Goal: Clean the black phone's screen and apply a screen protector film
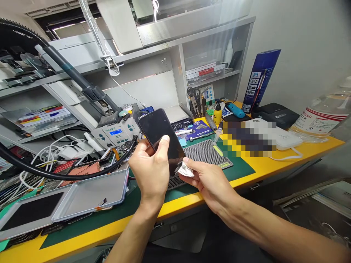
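Note:
My left hand [150, 162] grips a black smartphone [161, 133] by its left side, thumb lying across the dark screen. The phone is held tilted above the bench. In my right hand [208, 179] a crumpled white tissue [185, 169] is pinched between thumb and fingers, up against the phone's lower right corner. Below both hands lies a grey perforated mat [205, 151] on a green work mat [242, 165]. The phone's back and part of my left fingers are hidden.
A shallow plastic tray [95, 190] and a tablet-like panel [33, 210] lie at left. Behind them stands a grey control unit [116, 133], with a black hose [55, 173] curving past. At right are a white device [286, 135] and a large clear bottle [320, 117].

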The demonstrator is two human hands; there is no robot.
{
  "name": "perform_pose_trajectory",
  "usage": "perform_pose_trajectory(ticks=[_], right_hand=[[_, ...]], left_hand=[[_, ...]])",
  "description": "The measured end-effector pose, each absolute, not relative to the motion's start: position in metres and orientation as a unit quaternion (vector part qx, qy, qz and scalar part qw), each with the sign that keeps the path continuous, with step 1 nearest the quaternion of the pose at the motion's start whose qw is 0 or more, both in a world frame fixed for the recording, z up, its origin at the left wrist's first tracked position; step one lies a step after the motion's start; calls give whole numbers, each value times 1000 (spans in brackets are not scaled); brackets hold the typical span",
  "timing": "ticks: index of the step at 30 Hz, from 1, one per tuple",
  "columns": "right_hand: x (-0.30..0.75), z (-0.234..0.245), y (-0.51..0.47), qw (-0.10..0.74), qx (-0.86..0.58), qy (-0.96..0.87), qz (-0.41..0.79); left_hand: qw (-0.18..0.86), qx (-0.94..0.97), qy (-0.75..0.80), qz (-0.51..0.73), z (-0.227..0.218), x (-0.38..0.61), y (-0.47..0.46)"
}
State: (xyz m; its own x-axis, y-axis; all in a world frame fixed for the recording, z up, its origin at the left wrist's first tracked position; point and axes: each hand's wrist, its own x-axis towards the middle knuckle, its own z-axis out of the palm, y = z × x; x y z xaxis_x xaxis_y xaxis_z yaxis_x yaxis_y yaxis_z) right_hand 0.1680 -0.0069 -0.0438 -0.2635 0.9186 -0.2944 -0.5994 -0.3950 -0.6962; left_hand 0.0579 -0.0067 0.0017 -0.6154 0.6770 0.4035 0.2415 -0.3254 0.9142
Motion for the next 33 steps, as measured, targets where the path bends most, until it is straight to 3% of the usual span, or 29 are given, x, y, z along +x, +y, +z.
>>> perform_pose_trajectory(ticks=[16,24,33], right_hand=[[156,-44,-16,459,-337,-247,784],[176,-48,-15,336,-289,-274,854],[226,-42,3,318,-323,-285,844]], left_hand=[[178,350,528,753,-1,61,3],[235,329,507,761,-7,48,7],[283,285,478,782,-9,37,2]])
